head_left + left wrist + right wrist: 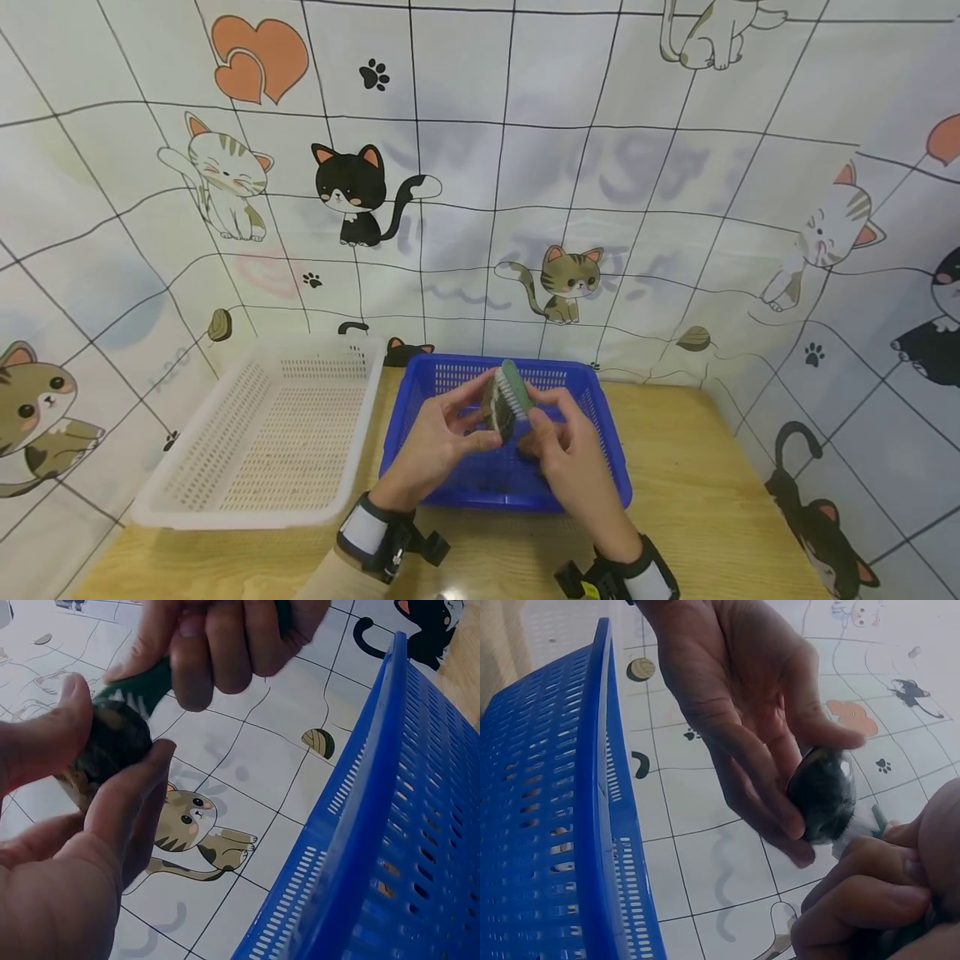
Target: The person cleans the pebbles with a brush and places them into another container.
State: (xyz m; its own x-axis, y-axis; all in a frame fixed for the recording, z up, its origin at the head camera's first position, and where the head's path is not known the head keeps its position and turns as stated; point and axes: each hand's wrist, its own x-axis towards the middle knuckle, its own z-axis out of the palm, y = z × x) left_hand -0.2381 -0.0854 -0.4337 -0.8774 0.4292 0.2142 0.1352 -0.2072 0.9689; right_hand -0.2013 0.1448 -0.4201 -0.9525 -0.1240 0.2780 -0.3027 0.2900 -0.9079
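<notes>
Over the blue basket (615,458), my left hand (438,437) holds a dark, mottled, shell-like thing (823,796) between thumb and fingers. It is rounded and glossy. My right hand (573,450) grips a green scrub brush (514,385) by its handle, fingers curled round it. The brush's white bristles lie against the dark thing, facing it from the right in the head view. The left wrist view shows the brush's green head (150,684) right at the top of the thing. Part of the handle is hidden in my right fist.
A brown lump (529,445) lies in the blue basket beneath my hands. To the left stands a white perforated basket (255,450). Both baskets are on a wooden table (690,483), backed by a cat-printed sheet (465,167). Each wrist wears a strapped camera.
</notes>
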